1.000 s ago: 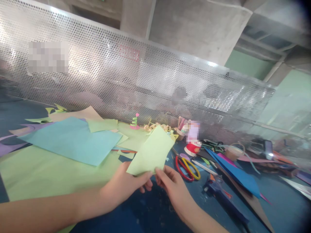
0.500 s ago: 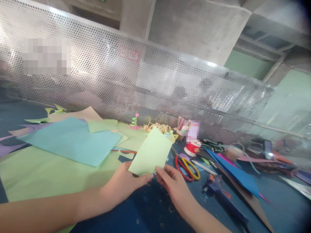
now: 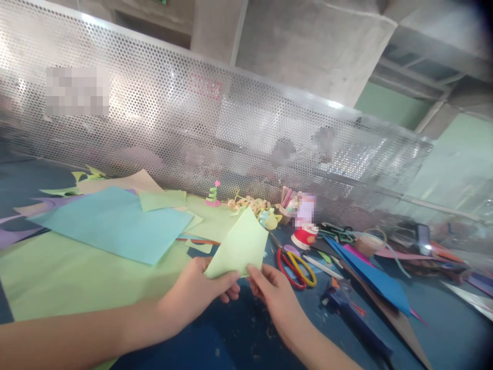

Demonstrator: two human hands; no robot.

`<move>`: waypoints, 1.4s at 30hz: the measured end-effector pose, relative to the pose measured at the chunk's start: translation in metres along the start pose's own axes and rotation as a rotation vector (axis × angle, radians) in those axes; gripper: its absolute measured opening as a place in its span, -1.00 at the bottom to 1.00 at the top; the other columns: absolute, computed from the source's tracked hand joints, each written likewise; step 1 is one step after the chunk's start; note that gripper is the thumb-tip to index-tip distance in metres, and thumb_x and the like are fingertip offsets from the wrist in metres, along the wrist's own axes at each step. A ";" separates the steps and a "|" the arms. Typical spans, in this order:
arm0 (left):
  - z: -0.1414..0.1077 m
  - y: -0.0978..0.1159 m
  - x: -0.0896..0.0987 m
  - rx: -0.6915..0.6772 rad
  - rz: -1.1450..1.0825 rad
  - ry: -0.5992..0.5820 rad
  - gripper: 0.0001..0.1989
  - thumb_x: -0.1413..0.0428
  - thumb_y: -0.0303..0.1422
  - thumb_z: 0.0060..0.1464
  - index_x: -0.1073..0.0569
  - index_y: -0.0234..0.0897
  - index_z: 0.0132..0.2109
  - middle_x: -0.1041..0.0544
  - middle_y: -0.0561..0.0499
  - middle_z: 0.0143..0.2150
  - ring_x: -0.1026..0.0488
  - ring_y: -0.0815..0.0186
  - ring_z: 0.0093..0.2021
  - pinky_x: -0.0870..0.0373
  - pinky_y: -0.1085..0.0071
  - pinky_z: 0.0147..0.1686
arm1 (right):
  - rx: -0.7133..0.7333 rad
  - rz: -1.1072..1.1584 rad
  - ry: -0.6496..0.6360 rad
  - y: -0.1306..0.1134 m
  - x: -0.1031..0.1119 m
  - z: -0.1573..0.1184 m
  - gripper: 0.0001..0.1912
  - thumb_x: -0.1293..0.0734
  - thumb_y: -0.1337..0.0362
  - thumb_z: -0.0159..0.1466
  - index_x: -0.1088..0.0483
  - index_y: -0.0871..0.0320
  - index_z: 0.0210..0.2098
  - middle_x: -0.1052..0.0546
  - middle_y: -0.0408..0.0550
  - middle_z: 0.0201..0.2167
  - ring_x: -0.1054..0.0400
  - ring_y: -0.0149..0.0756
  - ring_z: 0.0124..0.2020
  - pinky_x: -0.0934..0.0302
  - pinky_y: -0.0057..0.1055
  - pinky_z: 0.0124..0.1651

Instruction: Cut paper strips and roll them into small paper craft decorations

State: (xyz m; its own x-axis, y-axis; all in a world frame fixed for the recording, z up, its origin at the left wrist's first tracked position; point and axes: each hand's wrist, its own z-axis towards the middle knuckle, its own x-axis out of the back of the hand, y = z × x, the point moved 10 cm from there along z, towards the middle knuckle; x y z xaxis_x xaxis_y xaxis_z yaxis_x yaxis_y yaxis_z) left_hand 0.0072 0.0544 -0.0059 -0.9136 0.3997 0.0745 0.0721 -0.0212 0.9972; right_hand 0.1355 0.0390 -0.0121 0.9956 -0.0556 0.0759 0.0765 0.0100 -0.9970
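Note:
A small light green sheet of paper (image 3: 242,245) is held up in front of me, its surface bowed. My left hand (image 3: 206,288) grips its lower left edge, thumb on the near face and fingers behind. At the lower right corner, my right hand (image 3: 271,288) pinches the same sheet between thumb and fingers. Just right of my right hand lie scissors (image 3: 296,267) with one red and one yellow handle. A dark blue glue gun (image 3: 352,318) rests farther right on the blue table (image 3: 231,339).
Large green paper (image 3: 77,277) and a blue sheet (image 3: 119,223) cover the left side. A small spiral paper tree (image 3: 213,195) stands behind. A red and white paper cup (image 3: 305,237) and blue paper strips (image 3: 373,275) lie right. A perforated metal screen (image 3: 173,113) bounds the back.
The green sheet has gone from nearly flat to curved, its right edge drawn inward. My left thumb has moved up onto its near face. Both hands stay in nearly the same place.

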 end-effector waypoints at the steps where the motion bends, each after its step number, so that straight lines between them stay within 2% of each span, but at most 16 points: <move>1: 0.000 0.000 0.000 -0.008 0.004 -0.005 -0.78 -0.13 -0.25 -0.06 -0.49 -0.35 -0.44 -0.54 -0.02 -0.52 -0.45 0.33 -0.51 -0.39 0.46 -0.48 | -0.002 0.003 0.006 0.000 0.001 0.000 -0.61 -0.31 0.01 0.12 -0.25 0.19 -0.62 -0.22 -0.26 -0.69 -0.03 -0.47 -0.60 0.08 -0.48 -0.49; 6: 0.000 -0.004 -0.001 0.009 -0.034 -0.022 -0.78 -0.14 -0.24 -0.07 -0.50 -0.35 -0.43 -0.54 -0.02 -0.52 -0.45 0.32 -0.52 -0.39 0.46 -0.50 | -0.026 0.050 0.010 0.005 0.002 0.001 -0.59 -0.30 -0.02 0.11 -0.31 0.20 -0.62 -0.25 -0.22 -0.69 -0.07 -0.44 -0.59 0.04 -0.46 -0.48; 12: 0.002 -0.006 0.003 0.028 -0.079 0.018 -0.78 -0.14 -0.26 -0.06 -0.48 -0.36 -0.47 -0.53 -0.01 -0.57 -0.44 0.33 -0.57 -0.39 0.45 -0.53 | -0.020 0.162 -0.044 0.004 -0.005 0.001 -0.67 -0.33 0.03 0.11 -0.40 0.21 -0.50 -0.39 -0.13 -0.53 -0.18 -0.38 -0.46 -0.07 -0.45 -0.35; 18: 0.000 -0.003 0.003 0.027 -0.021 0.019 -0.72 -0.11 -0.24 -0.04 -0.45 -0.38 -0.54 -0.50 -0.02 -0.61 -0.40 0.35 -0.62 -0.35 0.46 -0.57 | -0.013 0.131 -0.041 0.003 -0.005 0.000 -0.68 -0.35 0.06 0.09 -0.37 0.21 -0.56 -0.36 -0.19 -0.60 -0.14 -0.43 -0.52 -0.02 -0.48 -0.42; 22: 0.001 0.000 0.007 -0.015 0.027 0.041 -0.76 -0.17 -0.22 -0.10 -0.47 -0.35 -0.43 -0.53 0.01 -0.52 -0.44 0.31 -0.50 -0.37 0.44 -0.44 | -0.014 0.111 0.002 0.004 0.000 0.002 -0.66 -0.37 0.05 0.06 -0.35 0.21 -0.60 -0.35 -0.20 -0.64 -0.12 -0.44 -0.56 0.01 -0.47 -0.46; 25: 0.002 0.001 0.009 -0.036 0.062 0.051 -0.77 -0.19 -0.22 -0.13 -0.46 -0.33 -0.39 -0.52 0.04 -0.51 -0.45 0.29 -0.47 -0.36 0.44 -0.43 | -0.018 0.119 0.030 0.005 0.003 0.003 -0.65 -0.38 0.03 0.04 -0.34 0.20 -0.62 -0.34 -0.20 -0.65 -0.12 -0.44 -0.57 0.02 -0.47 -0.47; 32: 0.001 0.001 0.000 -0.005 -0.042 -0.017 -0.76 -0.12 -0.22 -0.04 -0.45 -0.34 -0.45 -0.53 0.02 -0.53 -0.46 0.32 -0.52 -0.39 0.44 -0.49 | -0.064 0.130 0.050 0.008 0.003 0.001 -0.61 -0.36 -0.01 0.05 -0.34 0.22 -0.60 -0.28 -0.22 -0.68 -0.07 -0.46 -0.59 0.05 -0.47 -0.48; 37: 0.002 -0.005 0.001 0.059 -0.106 -0.014 -0.70 -0.11 -0.16 -0.02 -0.46 -0.37 -0.38 -0.56 -0.03 -0.52 -0.51 0.27 -0.50 -0.42 0.40 -0.46 | -0.061 0.164 0.011 0.005 -0.001 0.000 -0.64 -0.39 0.02 0.02 -0.31 0.21 -0.59 -0.30 -0.21 -0.64 -0.09 -0.45 -0.56 0.02 -0.47 -0.45; 42: 0.001 -0.005 -0.002 0.110 -0.239 -0.069 -0.51 0.04 -0.03 0.07 -0.47 -0.45 -0.32 -0.57 -0.15 -0.47 -0.53 0.22 -0.45 -0.45 0.37 -0.40 | -0.054 0.124 0.053 0.005 0.004 0.001 -0.63 -0.39 0.05 0.03 -0.28 0.20 -0.63 -0.27 -0.24 -0.68 -0.07 -0.47 -0.59 0.04 -0.47 -0.48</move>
State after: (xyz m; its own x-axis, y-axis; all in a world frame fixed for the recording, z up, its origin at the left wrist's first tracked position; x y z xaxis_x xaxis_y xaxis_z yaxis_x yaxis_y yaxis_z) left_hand 0.0096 0.0545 -0.0108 -0.8807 0.4430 -0.1677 -0.0959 0.1800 0.9790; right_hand 0.1400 0.0397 -0.0164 0.9928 -0.1104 -0.0470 -0.0510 -0.0338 -0.9981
